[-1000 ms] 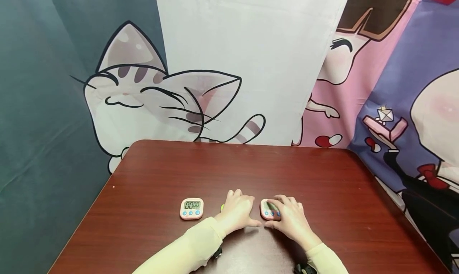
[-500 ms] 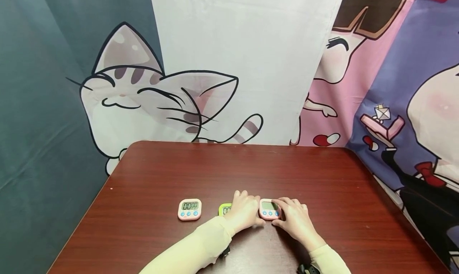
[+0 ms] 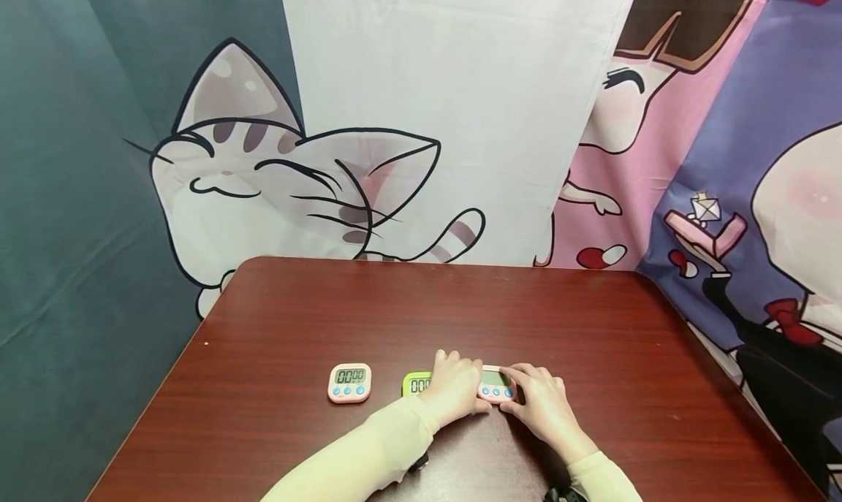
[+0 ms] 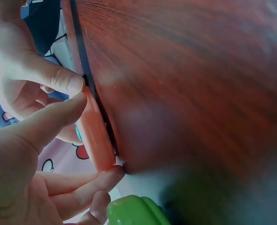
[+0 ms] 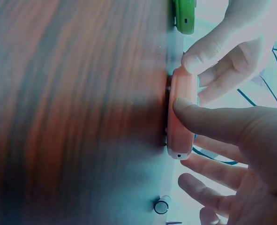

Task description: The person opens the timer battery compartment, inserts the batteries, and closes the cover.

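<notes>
A pink timer (image 3: 496,394) with a grey screen and blue buttons lies on the table between both hands. My left hand (image 3: 454,389) holds its left end, thumb at the near edge and a fingertip (image 4: 114,173) at the far edge. From the other end my right hand (image 3: 544,407) grips the same timer, its thumb (image 5: 185,112) pressed to the near side. Left of them sits a green timer (image 3: 413,385), partly hidden by the left hand. Further left, another pink timer (image 3: 349,383) shows 00 00.
The brown wooden table (image 3: 421,308) reaches back to a cloth backdrop (image 3: 500,122) printed with a cat and cartoon figures. Dark wrist straps (image 3: 562,493) sit by the pale sleeves (image 3: 355,454).
My left hand has moved right onto the pink timer's left end, uncovering part of the green timer. The right hand has shifted slightly right, staying at the pink timer's right end.
</notes>
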`<state>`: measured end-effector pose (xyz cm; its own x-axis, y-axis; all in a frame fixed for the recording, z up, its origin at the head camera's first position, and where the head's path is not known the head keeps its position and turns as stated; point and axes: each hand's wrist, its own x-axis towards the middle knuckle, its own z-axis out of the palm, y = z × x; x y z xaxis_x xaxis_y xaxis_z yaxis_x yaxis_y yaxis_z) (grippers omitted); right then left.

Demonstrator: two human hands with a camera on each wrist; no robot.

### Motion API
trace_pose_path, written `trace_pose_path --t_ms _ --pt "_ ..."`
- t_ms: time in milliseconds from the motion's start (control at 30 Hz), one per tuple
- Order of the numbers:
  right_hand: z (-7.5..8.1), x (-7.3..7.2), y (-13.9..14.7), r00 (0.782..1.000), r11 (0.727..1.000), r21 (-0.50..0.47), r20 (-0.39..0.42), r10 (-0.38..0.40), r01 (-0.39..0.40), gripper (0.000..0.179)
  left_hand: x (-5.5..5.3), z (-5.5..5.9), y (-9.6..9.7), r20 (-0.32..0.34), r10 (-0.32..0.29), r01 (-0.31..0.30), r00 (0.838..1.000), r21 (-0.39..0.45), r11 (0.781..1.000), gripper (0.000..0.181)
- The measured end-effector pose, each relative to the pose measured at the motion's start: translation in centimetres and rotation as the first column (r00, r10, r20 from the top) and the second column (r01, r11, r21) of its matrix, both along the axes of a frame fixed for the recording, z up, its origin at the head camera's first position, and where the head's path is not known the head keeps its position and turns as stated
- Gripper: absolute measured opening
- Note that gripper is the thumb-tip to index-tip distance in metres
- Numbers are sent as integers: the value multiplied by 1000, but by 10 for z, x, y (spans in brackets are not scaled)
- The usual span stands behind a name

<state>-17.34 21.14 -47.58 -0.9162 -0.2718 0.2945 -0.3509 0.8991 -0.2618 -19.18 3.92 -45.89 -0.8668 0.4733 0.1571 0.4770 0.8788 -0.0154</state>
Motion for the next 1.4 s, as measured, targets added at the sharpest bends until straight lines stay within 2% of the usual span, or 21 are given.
trace_pose_path --t_ms 133,267,400,667,967,1167,1400 --pt "-1 -1 0 1000 1000 -18 -4 6 -6 54 -2 -2 1 -1 22 -22 1000 -11 1000 65" --pt "-2 0 -2 1000 1000 -14 -6 13 -13 54 -5 -5 1 -26 30 -30 999 -12 999 54" --pt "-1 0 -3 1000 1000 -20 -5 19 -19 54 -8 -5 0 -46 27 -27 999 11 1000 51" --pt "4 4 -6 999 993 -104 -16 46 -47 48 -9 1 -7 -25 6 -3 1000 100 995 44" --pt "6 4 -10 983 971 -186 -135 124 -148 47 -8 5 -19 -67 -37 51 997 215 975 40" --pt "9 8 -14 978 962 -208 -144 150 -178 45 -6 6 -28 -36 -39 47 999 256 966 41" --pt "13 13 -21 981 961 -216 -128 148 -174 41 -3 6 -36 -15 -41 43 999 307 951 43"
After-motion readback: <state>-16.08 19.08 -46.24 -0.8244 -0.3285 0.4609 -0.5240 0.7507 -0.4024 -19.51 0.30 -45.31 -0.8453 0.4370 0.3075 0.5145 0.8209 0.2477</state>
